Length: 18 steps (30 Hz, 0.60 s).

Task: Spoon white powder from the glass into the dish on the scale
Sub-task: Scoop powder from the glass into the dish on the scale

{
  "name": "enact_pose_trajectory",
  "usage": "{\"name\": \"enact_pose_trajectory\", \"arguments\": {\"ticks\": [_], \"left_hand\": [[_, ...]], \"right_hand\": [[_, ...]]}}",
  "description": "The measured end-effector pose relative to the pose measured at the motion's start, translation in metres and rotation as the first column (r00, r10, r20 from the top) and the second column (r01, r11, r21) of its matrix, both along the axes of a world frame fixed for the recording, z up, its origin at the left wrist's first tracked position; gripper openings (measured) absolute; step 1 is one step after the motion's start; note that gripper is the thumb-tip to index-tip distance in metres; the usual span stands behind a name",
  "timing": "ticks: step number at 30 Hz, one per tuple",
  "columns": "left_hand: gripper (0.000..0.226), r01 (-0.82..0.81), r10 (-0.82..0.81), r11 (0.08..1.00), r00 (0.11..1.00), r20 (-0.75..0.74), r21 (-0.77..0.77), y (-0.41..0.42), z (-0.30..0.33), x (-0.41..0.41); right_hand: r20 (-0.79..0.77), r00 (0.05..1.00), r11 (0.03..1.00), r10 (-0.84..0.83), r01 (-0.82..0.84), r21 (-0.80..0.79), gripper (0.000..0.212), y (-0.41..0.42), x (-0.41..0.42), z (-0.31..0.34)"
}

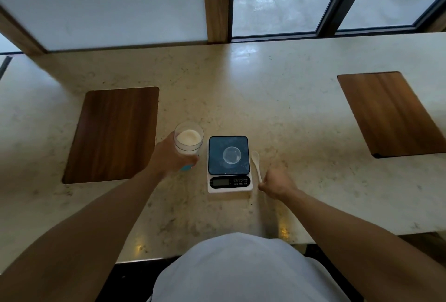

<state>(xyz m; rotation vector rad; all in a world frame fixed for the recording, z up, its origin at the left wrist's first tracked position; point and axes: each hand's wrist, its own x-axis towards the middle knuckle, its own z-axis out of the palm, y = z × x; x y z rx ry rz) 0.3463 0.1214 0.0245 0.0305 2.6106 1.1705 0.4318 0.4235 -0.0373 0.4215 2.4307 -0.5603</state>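
**Spoon in hand, first scoop still to come**

On the stone worktop (301,99), the left hand (169,157) wraps the glass (188,139) of white powder while the right hand (277,182) pinches the spoon (256,163) handle beside the scale (229,164). Its dish (232,155) appears empty; next, the spoon must cross left into the glass.

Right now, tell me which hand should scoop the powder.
Right. The right hand already pinches the handle end of the white plastic spoon, lying beside the digital kitchen scale. The left hand is wrapped around the clear glass of white powder, steadying it.
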Motion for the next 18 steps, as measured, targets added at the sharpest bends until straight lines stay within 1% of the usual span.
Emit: {"name": "enact_pose_trajectory", "arguments": {"ticks": [5, 9, 14, 18], "left_hand": [[0.076, 0.012, -0.012, 1.0, 1.0, 0.011, -0.011, 0.0, -0.002, -0.002], [0.079, 0.008, -0.008, 1.0, 1.0, 0.011, -0.016, 0.0, -0.004, -0.003], [0.078, 0.01, -0.01, 1.0, 1.0, 0.016, -0.025, 0.0, -0.004, -0.005], [0.08, 0.007, -0.006, 1.0, 1.0, 0.012, -0.029, 0.0, -0.004, -0.008]], "right_hand": [[-0.012, 0.999, 0.999, -0.038, 0.038, -0.023, 0.031, 0.0, -0.002, -0.001], [-0.056, 0.995, 0.996, -0.077, 0.074, -0.05, 0.028, 0.002, 0.001, -0.003], [-0.167, 0.977, 0.988, -0.132, 0.116, -0.102, 0.032, 0.008, -0.004, 0.004], [-0.289, 0.94, 0.978, -0.182, 0.144, -0.15, 0.027, 0.008, -0.015, 0.018]]}}
